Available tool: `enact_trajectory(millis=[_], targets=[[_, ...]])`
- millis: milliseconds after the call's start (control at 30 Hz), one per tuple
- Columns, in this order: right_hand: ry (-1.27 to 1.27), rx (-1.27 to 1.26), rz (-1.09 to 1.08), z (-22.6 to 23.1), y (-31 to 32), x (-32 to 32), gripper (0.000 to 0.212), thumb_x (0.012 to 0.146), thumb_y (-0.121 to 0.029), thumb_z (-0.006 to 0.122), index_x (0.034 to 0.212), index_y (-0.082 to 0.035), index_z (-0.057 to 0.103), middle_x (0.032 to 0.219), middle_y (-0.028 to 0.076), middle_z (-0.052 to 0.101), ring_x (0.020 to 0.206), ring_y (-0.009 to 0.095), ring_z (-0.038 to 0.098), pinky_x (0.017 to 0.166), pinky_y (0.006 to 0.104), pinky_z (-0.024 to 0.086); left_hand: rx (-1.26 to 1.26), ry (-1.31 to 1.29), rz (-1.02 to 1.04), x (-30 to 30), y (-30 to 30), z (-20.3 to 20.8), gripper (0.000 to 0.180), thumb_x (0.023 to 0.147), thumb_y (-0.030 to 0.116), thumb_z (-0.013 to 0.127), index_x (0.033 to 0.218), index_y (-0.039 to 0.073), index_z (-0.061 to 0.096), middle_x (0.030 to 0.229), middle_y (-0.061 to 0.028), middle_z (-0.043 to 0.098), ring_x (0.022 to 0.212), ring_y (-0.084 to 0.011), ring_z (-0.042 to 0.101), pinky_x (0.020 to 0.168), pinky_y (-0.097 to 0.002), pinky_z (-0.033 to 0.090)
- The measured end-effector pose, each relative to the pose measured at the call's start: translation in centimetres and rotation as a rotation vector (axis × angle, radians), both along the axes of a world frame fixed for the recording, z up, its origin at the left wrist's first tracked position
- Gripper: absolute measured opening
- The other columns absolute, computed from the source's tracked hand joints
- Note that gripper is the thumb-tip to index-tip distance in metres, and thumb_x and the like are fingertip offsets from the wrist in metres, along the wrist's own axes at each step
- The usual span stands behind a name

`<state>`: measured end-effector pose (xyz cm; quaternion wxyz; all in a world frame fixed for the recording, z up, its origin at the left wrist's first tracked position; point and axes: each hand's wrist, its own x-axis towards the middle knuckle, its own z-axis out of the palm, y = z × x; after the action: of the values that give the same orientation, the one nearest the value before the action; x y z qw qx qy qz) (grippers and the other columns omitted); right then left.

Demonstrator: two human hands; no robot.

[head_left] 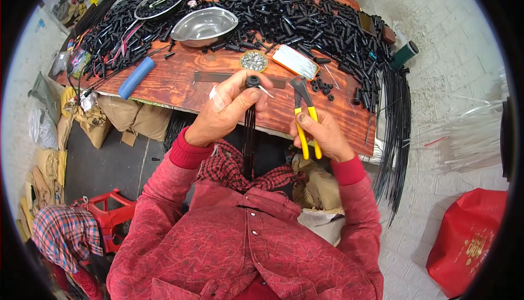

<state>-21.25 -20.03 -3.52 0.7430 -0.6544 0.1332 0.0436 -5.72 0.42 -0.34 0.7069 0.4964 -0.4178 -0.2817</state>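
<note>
My left hand is closed around a black plastic fitting with a round top. Below the fist hangs a bundle of thin black rods; whether it joins the fitting is hidden by my fingers. A short white strip sticks out beside the fitting toward the right. Yellow-handled end-cutting pliers are gripped in my right hand, jaws up, a little right of the white strip and apart from it. A white patch covers part of my left hand.
A heap of black plastic parts covers the far half of the wooden table. Nearer stand a steel bowl, a dish of small metal pieces, a tray of white strips and a blue roll. Long black rods hang off the right edge.
</note>
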Motion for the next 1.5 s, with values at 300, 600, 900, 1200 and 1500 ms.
enact_trajectory(millis=[300,600,900,1200,1500], targets=[[-0.196,-0.83,0.288,10.1,0.5,0.7,0.03,0.094,-0.026,0.063,0.086,0.002,0.065,0.07,0.012,0.064,0.065,0.025,0.063,0.059,0.0368,0.047,0.075,-0.05,-0.054,0.1,0.6,0.6,0.042,0.102,0.024,0.052,0.133,-0.004,0.049,0.079,-0.0031,0.056,0.075,-0.0111,0.056,0.07,-0.0272,0.048],[-0.304,-1.187,0.365,11.2,0.6,1.0,0.028,0.09,-0.022,0.068,0.104,0.002,0.065,0.093,0.019,0.067,0.086,0.037,0.065,0.073,0.0413,0.05,0.044,-0.013,-0.083,-0.1,1.0,0.9,0.03,0.101,0.014,0.05,0.126,-0.001,0.055,0.078,-0.0017,0.058,0.073,-0.008,0.055,0.07,-0.0248,0.048],[-0.463,-1.269,0.342,11.0,0.5,0.9,0.022,0.089,-0.021,0.064,0.098,-0.001,0.064,0.092,0.017,0.065,0.087,0.037,0.064,0.071,0.0467,0.049,0.071,-0.002,-0.116,0.2,0.9,1.0,0.035,0.101,0.023,0.055,0.122,-0.004,0.056,0.078,-0.004,0.058,0.074,-0.0115,0.056,0.068,-0.0265,0.048],[-0.445,-1.377,0.311,10.6,0.8,0.8,0.032,0.09,-0.032,0.067,0.084,-0.003,0.057,0.071,0.014,0.061,0.062,0.034,0.06,0.054,0.0399,0.046,0.118,0.005,-0.144,0.1,1.5,1.5,0.042,0.098,0.03,0.059,0.123,-0.004,0.058,0.078,-0.0044,0.061,0.073,-0.0117,0.058,0.068,-0.0258,0.048],[0.288,-0.222,0.456,8.7,0.4,-0.3,0.043,0.089,-0.042,0.069,0.095,-0.001,0.056,0.067,0.012,0.062,0.057,0.019,0.064,0.052,0.0314,0.05,0.062,0.094,-0.139,-0.2,0.7,-1.0,0.037,0.095,0.023,0.065,0.122,-0.002,0.06,0.084,-0.0048,0.064,0.073,-0.0094,0.058,0.067,-0.0252,0.049]])
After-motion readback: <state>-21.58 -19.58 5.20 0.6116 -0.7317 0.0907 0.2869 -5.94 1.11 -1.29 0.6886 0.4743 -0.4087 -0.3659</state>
